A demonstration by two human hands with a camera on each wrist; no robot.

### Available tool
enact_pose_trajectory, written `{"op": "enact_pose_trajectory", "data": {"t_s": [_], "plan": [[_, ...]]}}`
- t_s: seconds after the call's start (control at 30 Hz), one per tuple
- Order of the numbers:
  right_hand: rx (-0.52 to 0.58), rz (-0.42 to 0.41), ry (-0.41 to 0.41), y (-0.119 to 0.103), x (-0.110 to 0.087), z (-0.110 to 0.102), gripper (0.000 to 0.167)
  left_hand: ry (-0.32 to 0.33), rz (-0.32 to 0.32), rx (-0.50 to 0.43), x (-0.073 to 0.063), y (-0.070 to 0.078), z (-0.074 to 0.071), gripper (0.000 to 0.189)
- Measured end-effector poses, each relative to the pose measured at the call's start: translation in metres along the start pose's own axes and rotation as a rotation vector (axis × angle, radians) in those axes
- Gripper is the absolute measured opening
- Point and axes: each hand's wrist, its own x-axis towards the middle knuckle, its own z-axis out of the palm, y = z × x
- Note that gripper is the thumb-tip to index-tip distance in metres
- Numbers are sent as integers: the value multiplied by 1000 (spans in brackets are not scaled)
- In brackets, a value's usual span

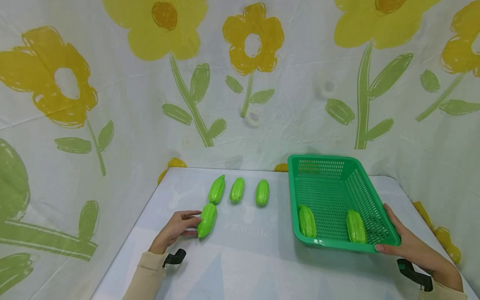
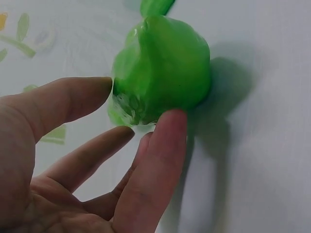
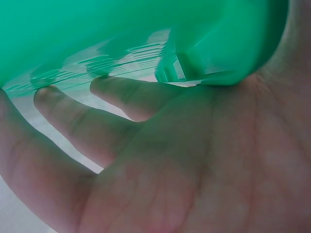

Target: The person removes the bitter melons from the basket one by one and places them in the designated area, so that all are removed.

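Observation:
At the left side of a glossy green, ribbed gourd [image 1: 207, 221], my left hand [image 1: 179, 227] has its fingers spread, fingertips right at the skin. The left wrist view shows the near end of this gourd [image 2: 163, 68] between thumb and fingers, which are not closed round it. My right hand [image 1: 406, 241] grips the near right corner of a green plastic basket [image 1: 326, 243], thumb on the rim. Its other fingers [image 3: 82, 124] reach under the basket in the right wrist view. Inside the basket lie two gourds, one at the left [image 1: 307, 221] and one at the right [image 1: 356, 227].
Behind the left hand, three more gourds lie in a row on the white table: left [image 1: 216, 189], middle [image 1: 237, 190] and right [image 1: 262, 193]. A flower-printed cloth [image 1: 285, 104] hangs behind the table and along its sides.

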Motion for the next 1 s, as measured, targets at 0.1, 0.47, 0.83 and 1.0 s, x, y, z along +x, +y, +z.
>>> {"op": "enact_pose_trajectory", "data": {"t_s": [0.1, 0.47, 0.83, 1.0], "plan": [[18, -13, 0, 1, 0, 1, 110, 9, 12, 13, -1, 2, 2, 55], [-33, 12, -7, -1, 1, 0, 112, 95, 3, 39, 0, 8, 5, 47], [-67, 17, -7, 0, 3, -1, 112, 154, 72, 15, -5, 27, 11, 49], [-39, 7, -1, 0, 1, 0, 111, 149, 106, -10, -5, 48, 24, 47]]}}
